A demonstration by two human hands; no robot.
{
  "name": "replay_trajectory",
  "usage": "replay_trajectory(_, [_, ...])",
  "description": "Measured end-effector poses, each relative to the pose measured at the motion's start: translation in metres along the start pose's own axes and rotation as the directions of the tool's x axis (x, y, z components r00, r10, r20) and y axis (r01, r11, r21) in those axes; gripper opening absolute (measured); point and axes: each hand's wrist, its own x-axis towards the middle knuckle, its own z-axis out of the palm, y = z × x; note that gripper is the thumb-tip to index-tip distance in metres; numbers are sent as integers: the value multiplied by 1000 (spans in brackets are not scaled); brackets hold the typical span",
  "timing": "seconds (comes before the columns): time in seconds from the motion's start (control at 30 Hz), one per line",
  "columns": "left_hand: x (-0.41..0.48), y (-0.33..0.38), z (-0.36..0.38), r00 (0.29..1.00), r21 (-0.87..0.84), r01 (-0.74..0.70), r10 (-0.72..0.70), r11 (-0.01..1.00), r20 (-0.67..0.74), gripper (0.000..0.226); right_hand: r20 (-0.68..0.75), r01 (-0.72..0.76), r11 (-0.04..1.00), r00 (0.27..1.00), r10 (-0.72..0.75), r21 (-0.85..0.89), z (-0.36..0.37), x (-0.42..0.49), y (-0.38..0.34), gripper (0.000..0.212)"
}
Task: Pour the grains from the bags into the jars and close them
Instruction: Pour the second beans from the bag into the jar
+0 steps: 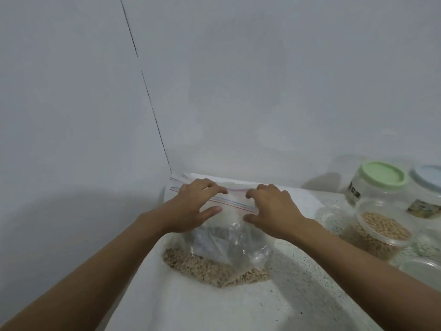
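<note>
1. In the head view, the zip bag (224, 240) is standing on the speckled bench (298, 295) close to the wall corner, with its pale grains (205, 266) pooling at the bottom.
2. The left hand (198, 204) and right hand (274, 209) are sitting a little apart at the bag's striped zip edge. Each is curling its thumb in front and its fingers behind, seemingly pinching the plastic to part the seal.
3. The seal could be giving way all at once, and a hard tug would be tipping the floppy bag and scattering grains over the bench.
4. The open jar (381, 232), holding beans, is standing unlidded just to the right, where a swinging right forearm could be knocking it.
5. The green-lidded jar (379, 185) and blue-lidded jar (427, 187) are standing closed behind it, so both are needing their lids off before any pour.
6. The bag's mouth is looking wider than a jar's neck, so an unfunnelled pour would be spilling past the rim.
</note>
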Motion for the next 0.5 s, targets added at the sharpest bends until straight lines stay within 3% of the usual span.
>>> replay_trajectory(0.13, [11,-9,2,997,-3,-67,67,998,44,51,-13,-38,967,999,43,250,-4,5,-2,17])
replay_trajectory(0.27, [18,-6,-9,985,-44,-119,123,992,119,46,21,61,907,997,-77,417,-22,-2,0,24])
replay_trajectory(0.37, [19,-6,-29,971,-131,-165,184,978,152,33,101,104,834,977,-187,541,-35,-10,0,15])
replay_trajectory(0.5, [13,-2,-56,946,-181,-208,245,961,215,17,64,152,781,969,-238,605,-41,-17,6,12])
